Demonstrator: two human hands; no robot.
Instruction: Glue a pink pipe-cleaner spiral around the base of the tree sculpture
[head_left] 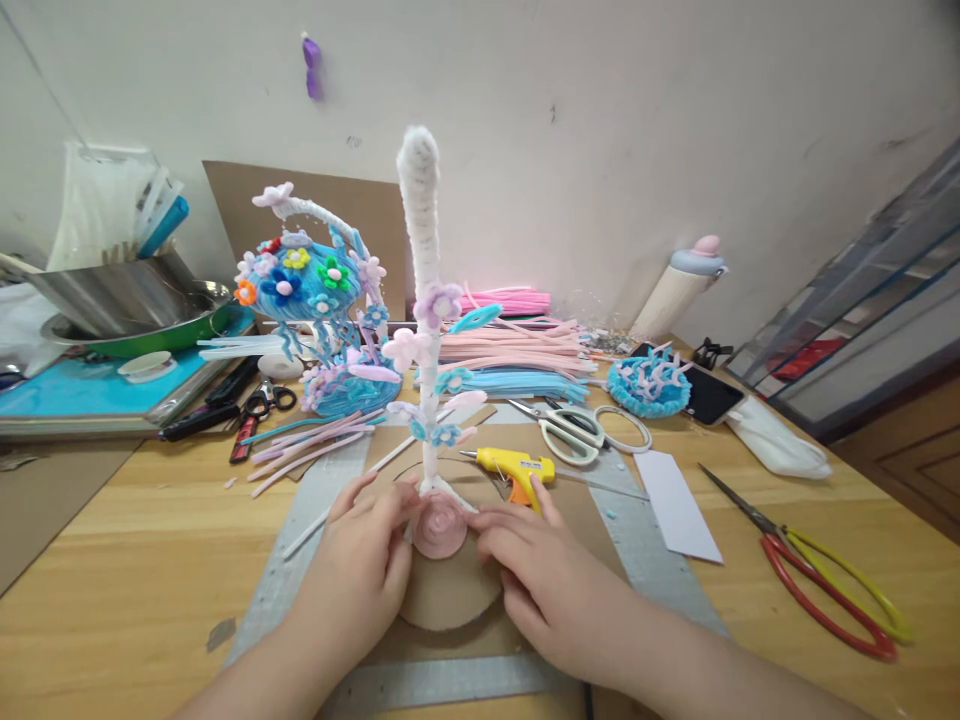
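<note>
A pink spiral coil of pipe cleaner (439,527) lies on a round cardboard disc (450,602) in front of me. Right behind it rises a tall white fuzzy stem (421,225), upright, with pastel flowers and leaves along its lower half. My left hand (364,550) has its fingers closed on the coil's left edge, close to the stem's foot. At the coil's right side, my right hand (544,575) pinches the strand running from it; the fingertips partly hide it. A yellow glue gun (517,465) lies just beyond my right hand.
Bundles of pink and blue pipe cleaners (510,350) lie at the back. A flower-covered blue piece (311,290) stands back left. White-handled scissors (571,435), red-and-yellow scissors (817,590), a white card (677,507) and a bottle (667,295) are on the right.
</note>
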